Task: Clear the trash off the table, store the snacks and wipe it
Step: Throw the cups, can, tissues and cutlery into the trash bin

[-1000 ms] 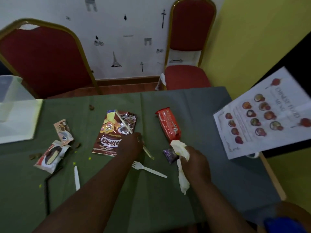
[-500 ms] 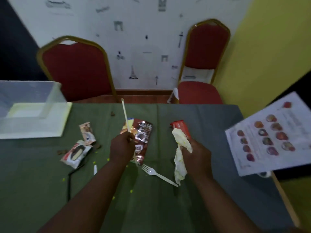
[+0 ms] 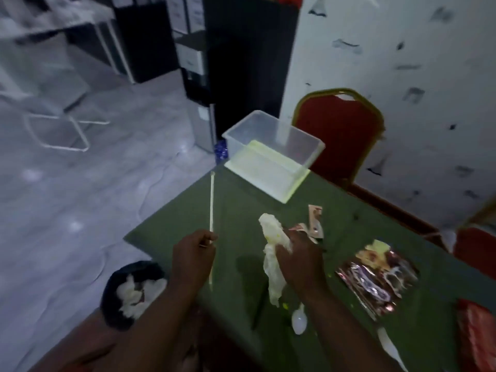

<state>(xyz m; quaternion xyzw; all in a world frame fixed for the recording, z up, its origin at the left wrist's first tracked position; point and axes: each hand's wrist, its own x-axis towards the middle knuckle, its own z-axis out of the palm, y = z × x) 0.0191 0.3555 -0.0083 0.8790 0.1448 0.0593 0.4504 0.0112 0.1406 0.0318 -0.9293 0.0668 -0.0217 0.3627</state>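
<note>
Left hand (image 3: 193, 255) pinches a long thin pale stick (image 3: 211, 200), upright above the green-clothed worktop (image 3: 241, 210) near its corner edge, with open floor beyond. Right hand (image 3: 298, 256) grips crumpled white tissue (image 3: 271, 253). Black-lined bin (image 3: 110, 312) on floor below edge. Glossy foil snack packet (image 3: 375, 277) lies flat. Red packet (image 3: 480, 339), possibly a wrapper, is cut off.

We see a green table (image 3: 241, 205). The chair (image 3: 341, 135) is red with a gold rim. The box (image 3: 303, 146) is clear, on a yellow lid (image 3: 268, 181). The straw (image 3: 211, 200), spoon (image 3: 298, 320) and tissue (image 3: 271, 253) are white. The bag (image 3: 375, 277) is shiny brown and yellow. The wall (image 3: 402, 63) is white with little dark drawings.
</note>
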